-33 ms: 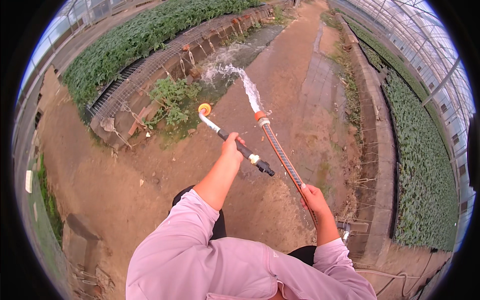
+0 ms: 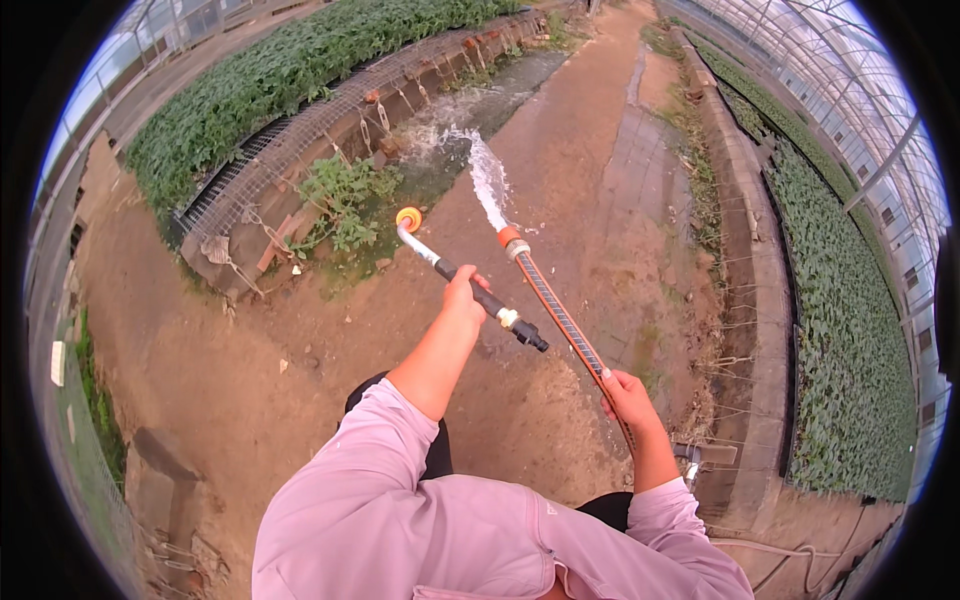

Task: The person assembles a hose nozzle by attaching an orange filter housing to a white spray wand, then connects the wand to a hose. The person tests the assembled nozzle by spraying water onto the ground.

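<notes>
My left hand (image 2: 466,292) is closed around the dark grip of a watering wand (image 2: 494,303). The wand's bent silver tube ends in a round orange-yellow head (image 2: 409,219) at the upper left. At its other end a black connector (image 2: 529,332) points toward the hose, attached to nothing. My right hand (image 2: 628,398) grips an orange-and-black striped garden hose (image 2: 560,318). Out of the hose's orange end fitting (image 2: 509,236) a white stream of water (image 2: 489,180) shoots forward and left, splashing down beside the left bed. Wand and hose are apart.
Raised beds of green seedlings stand on the left (image 2: 270,90) and right (image 2: 840,330), each with a low edge wall. A leafy weed (image 2: 345,200) grows by the left bed. Water pools (image 2: 430,165) on the dirt path. A pale hose (image 2: 780,547) lies at lower right.
The hose end has swung slightly left and a little nearer the wand, and the water stream has shifted left with it. My left hand and the wand have not visibly moved.
</notes>
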The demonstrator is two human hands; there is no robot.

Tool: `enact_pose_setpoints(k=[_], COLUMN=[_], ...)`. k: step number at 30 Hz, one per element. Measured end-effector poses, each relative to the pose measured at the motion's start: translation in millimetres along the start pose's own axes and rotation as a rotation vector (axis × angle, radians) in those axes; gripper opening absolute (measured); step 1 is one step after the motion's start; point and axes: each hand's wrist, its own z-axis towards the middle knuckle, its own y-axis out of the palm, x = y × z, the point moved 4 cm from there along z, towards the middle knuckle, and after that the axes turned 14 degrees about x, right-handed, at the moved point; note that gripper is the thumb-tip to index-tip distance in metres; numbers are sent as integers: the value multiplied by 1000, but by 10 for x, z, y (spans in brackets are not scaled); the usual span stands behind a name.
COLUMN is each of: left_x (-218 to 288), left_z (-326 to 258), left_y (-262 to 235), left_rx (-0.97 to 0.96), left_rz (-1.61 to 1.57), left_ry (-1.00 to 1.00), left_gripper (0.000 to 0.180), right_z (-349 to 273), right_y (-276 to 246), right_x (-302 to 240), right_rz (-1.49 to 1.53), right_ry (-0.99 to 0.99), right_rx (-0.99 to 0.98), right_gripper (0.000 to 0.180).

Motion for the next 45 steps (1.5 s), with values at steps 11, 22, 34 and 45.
enact_pose_setpoints(k=[11, 22, 34, 45], left_x=[525, 514, 360, 8], left_z=[687, 1014, 1102, 497], left_y=[136, 100, 74, 156], left_rx=[26, -31, 83, 49], left_rz=[110, 166, 74, 140], left_ry=[134, 86, 90, 146], left_gripper=[11, 20, 21, 26], right_z=[-199, -199, -138, 42], right_y=[-102, -75, 27, 24], right_x=[-154, -66, -32, 79], right_rz=[-16, -120, -201, -232], right_ry=[-12, -1, -17, -28], right_rx=[-19, -119, 25, 79], right_gripper=[34, 37, 35, 37])
